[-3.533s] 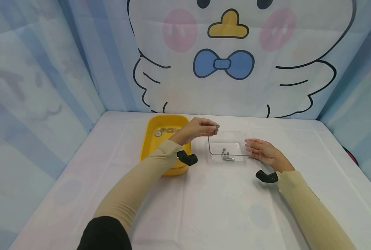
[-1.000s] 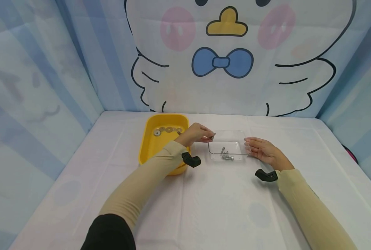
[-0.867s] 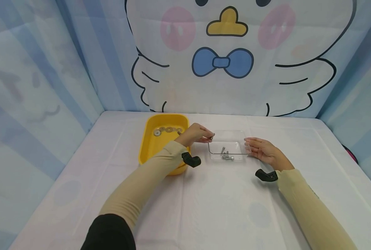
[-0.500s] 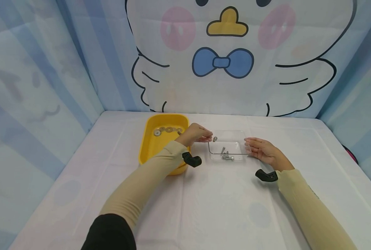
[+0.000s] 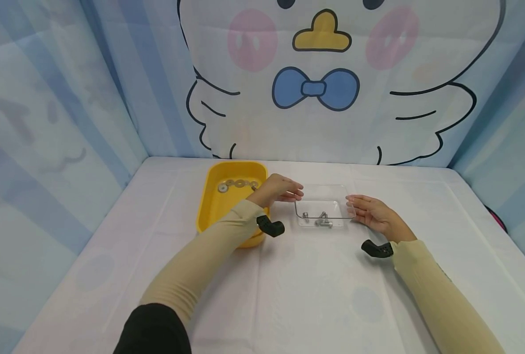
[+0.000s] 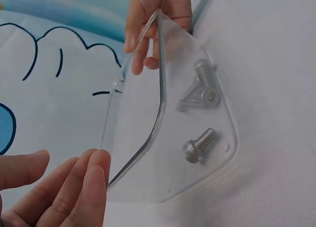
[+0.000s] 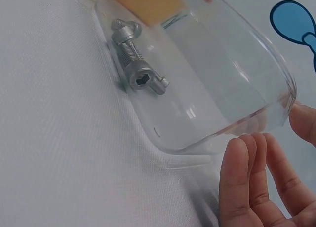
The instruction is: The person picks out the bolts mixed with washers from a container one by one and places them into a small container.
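A clear plastic box (image 5: 299,212) stands on the white cloth with several silver hex socket bolts (image 7: 138,74) inside. One short bolt (image 6: 200,144) lies apart from the clustered ones, toward the box's left side. Over the left rim, my left hand (image 5: 279,189) holds nothing; in the left wrist view its thumb is spread away from the fingers (image 6: 96,182). My right hand (image 5: 370,211) rests at the box's right side. Its nearly straight fingers (image 7: 234,160) lie along the outer wall, with the thumb close to the rim's corner.
Left of the box is a yellow tray (image 5: 202,206) with a row of washers (image 5: 239,183) near its back; my left forearm crosses over it. A cartoon-printed curtain (image 5: 315,132) hangs behind the white-covered table (image 5: 306,295).
My left hand has brought a bolt over the box's left rim and let it go; it has dropped inside, and the other bolts have shifted. The right hand has stayed at the box.
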{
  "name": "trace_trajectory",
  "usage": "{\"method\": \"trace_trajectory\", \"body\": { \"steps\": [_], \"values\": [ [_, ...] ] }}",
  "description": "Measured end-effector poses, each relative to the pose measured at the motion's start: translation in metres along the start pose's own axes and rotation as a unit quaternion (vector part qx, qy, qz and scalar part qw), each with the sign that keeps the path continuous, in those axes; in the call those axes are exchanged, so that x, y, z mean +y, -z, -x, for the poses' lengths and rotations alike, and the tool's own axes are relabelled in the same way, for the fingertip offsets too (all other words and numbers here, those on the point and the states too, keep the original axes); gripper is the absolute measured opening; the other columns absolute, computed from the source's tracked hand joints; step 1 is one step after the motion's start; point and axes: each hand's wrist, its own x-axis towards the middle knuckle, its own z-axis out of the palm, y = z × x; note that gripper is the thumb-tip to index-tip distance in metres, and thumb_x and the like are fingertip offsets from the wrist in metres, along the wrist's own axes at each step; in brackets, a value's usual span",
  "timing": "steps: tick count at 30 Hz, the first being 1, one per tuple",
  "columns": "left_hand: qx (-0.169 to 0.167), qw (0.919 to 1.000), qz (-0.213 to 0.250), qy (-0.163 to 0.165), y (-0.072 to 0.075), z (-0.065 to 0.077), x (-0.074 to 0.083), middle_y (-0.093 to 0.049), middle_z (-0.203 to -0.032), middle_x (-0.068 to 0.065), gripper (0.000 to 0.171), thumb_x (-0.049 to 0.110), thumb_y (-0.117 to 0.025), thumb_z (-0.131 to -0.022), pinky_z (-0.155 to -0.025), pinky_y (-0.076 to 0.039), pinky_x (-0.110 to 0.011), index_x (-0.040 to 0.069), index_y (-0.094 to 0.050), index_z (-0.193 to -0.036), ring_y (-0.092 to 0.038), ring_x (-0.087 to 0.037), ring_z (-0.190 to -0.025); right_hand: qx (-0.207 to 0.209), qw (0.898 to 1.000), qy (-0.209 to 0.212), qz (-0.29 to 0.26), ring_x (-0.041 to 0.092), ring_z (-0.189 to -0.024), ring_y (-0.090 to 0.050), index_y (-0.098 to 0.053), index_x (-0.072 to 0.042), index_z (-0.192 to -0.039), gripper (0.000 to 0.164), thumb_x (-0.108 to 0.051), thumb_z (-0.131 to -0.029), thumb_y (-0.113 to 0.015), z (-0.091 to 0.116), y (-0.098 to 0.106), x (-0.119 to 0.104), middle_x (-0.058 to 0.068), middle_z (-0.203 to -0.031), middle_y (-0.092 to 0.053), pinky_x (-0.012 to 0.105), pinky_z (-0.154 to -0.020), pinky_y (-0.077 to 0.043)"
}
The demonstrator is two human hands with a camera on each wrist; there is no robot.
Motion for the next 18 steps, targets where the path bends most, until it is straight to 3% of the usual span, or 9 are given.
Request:
{"method": "trace_trajectory", "body": {
  "steps": [12,18],
  "values": [
    [-0.009,0.9999,0.005,-0.003,0.0015,0.0007,-0.0008,-0.068,-0.112,-0.015,0.030,0.011,-0.056,-0.093,-0.087,-0.055,-0.029,0.004,-0.062,-0.121,-0.070,-0.018,-0.085,-0.002,1.000,0.001,0.004,0.004,-0.079,-0.063,-0.066,-0.019,-0.092,0.014,-0.012,-0.095,-0.054,-0.0004,0.0005,0.0002,-0.009,-0.093,-0.069,0.019,-0.074,-0.056],
    [-0.006,1.0000,-0.007,-0.003,0.0066,0.0026,0.0028,-0.069,-0.111,-0.013,0.030,0.015,-0.055,-0.094,-0.079,-0.057,-0.025,0.006,-0.062,-0.121,-0.070,-0.021,-0.092,-0.003,1.000,0.001,0.003,0.004,-0.080,-0.064,-0.066,-0.019,-0.092,0.013,-0.012,-0.094,-0.055,-0.0007,0.0008,0.0005,-0.009,-0.093,-0.069,0.020,-0.075,-0.056]
  ]
}}
